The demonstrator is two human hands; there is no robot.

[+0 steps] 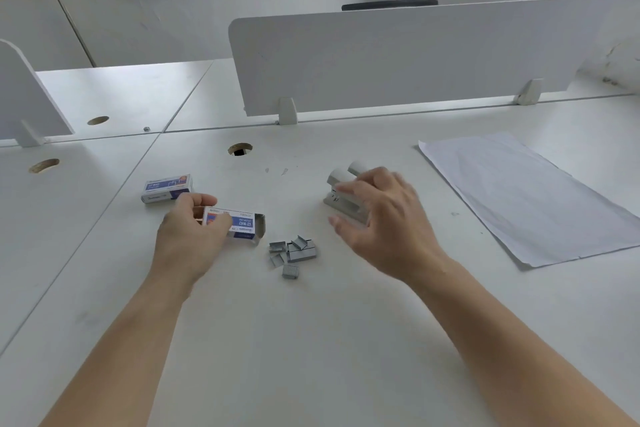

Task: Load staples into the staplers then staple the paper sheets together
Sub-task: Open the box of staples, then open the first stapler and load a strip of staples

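Now left hand [192,229] pinches the open staple box [243,224]; right hand [384,218] spread loosely over a stapler [338,179]

Both bare forearms reached forward from the lower corners, drawing slightly toward each other. The left hand [192,229] lay back-up with a straight wrist. Its thumb sat on the far side and its fingers [221,222] curled over the near side of a staple box [244,224], pinching one end, so that the box stuck out rightward past the fingertips. The right hand [384,222] was held palm-down, fingers spread and loosely bent, thumb apart from the forefinger, its outline blurred.
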